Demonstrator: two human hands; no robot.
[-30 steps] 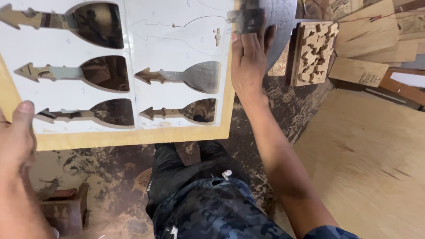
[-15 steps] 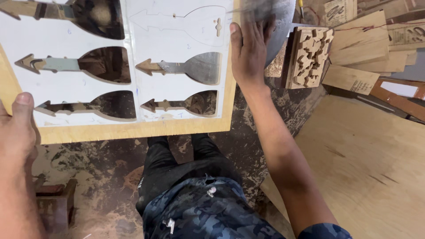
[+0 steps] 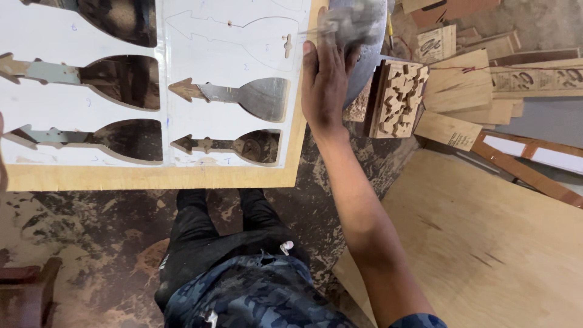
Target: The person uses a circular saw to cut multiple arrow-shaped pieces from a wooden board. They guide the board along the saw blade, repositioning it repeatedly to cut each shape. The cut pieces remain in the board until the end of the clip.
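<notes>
The right hand (image 3: 327, 82) has its grip flat and spread, holding nothing, palm pressed on the right edge of the white-faced plywood board (image 3: 152, 176) beside a blurred grey disc (image 3: 358, 36). The board lies ahead of the knees, cut with spade-shaped openings (image 3: 234, 97). Only a sliver of the left hand (image 3: 2, 152) shows; its grip I cannot tell. A carved wooden block (image 3: 398, 97) stands just right.

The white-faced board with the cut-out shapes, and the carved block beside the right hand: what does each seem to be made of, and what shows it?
White-faced board: probably plywood or a similar wood sheet with a smooth white laminate or paint on top; its bare edge shows pale tan wood.

Carved block: looks like unfinished light wood, matt, with raw-cut fretwork openings.

The right hand rests at the board's edge.
</notes>
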